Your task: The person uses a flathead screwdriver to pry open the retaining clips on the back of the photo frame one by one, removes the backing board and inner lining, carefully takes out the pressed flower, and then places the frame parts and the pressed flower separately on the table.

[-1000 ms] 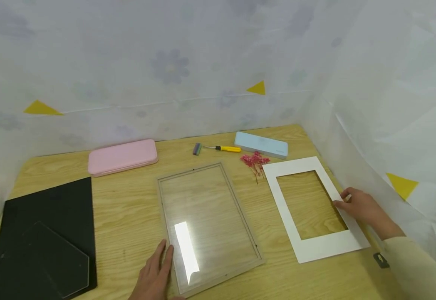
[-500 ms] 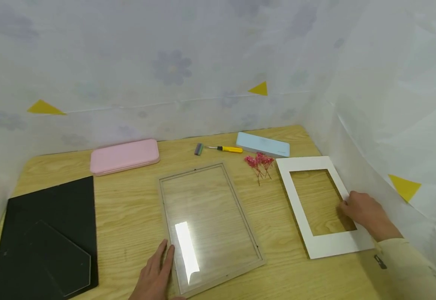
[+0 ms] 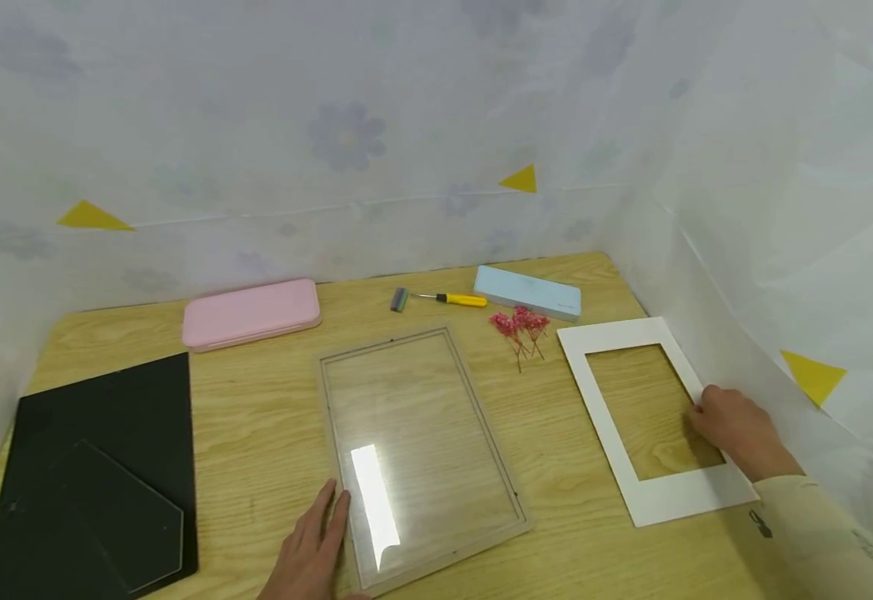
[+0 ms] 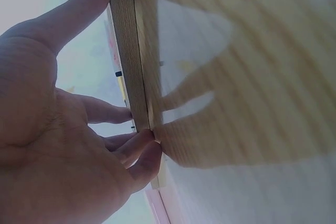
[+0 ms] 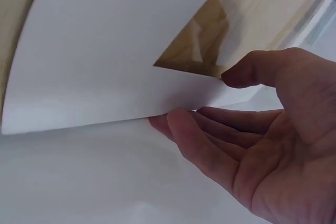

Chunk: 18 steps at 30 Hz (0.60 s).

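Observation:
In the head view my left hand [image 3: 305, 542] rests along the left edge of a light wooden picture frame [image 3: 447, 557] with a clear pane. In the left wrist view the thumb touches the wooden frame edge [image 4: 128, 61] near one corner, with the fingertips against its side farther along. My right hand [image 3: 736, 425] pinches the right border of a white picture mat [image 3: 680, 500] with a rectangular window. In the right wrist view the thumb sits at the mat's [image 5: 94, 66] inner window edge, and the fingers lie at its outer edge.
A black backing board [image 3: 107, 467] lies at left. Along the back are a pink case [image 3: 252, 315], a small striped block [image 3: 399, 300], a yellow-handled screwdriver [image 3: 466, 300] and a pale blue case [image 3: 528, 292]. Pink dried flowers [image 3: 521, 323] lie by the mat. A sheet wall [image 3: 766, 292] borders the right.
My right hand has shifted the white mat to the right, away from the dried flowers. It has closed more firmly on the border. The left hand and frame have stayed put.

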### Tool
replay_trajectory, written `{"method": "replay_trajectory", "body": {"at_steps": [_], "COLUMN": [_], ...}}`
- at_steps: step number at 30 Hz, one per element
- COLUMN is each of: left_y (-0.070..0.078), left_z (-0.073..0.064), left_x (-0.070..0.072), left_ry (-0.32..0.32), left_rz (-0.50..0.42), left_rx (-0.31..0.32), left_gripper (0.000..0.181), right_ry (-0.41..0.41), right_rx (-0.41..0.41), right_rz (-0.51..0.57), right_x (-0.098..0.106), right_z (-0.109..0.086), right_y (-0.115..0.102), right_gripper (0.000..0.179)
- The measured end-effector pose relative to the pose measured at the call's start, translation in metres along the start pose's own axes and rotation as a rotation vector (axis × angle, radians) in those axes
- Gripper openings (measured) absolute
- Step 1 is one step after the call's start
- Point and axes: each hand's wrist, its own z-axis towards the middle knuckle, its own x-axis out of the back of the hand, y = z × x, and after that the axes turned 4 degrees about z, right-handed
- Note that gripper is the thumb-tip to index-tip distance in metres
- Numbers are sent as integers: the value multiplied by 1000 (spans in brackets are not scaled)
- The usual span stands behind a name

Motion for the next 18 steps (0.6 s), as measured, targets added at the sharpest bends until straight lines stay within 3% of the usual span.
{"method": "replay_trajectory", "body": {"at_steps": [18], "left_y": [3], "left_z": [6], "left_x": [4], "left_ry": [-61], "left_rz": [-77], "left_rx": [14], "left_gripper": [120], "right_ry": [-86], "right_rx": [-62], "right_rz": [-17], "right_x": [9], "right_z": [-2], "right_y": [1], "right_gripper": [26]}}
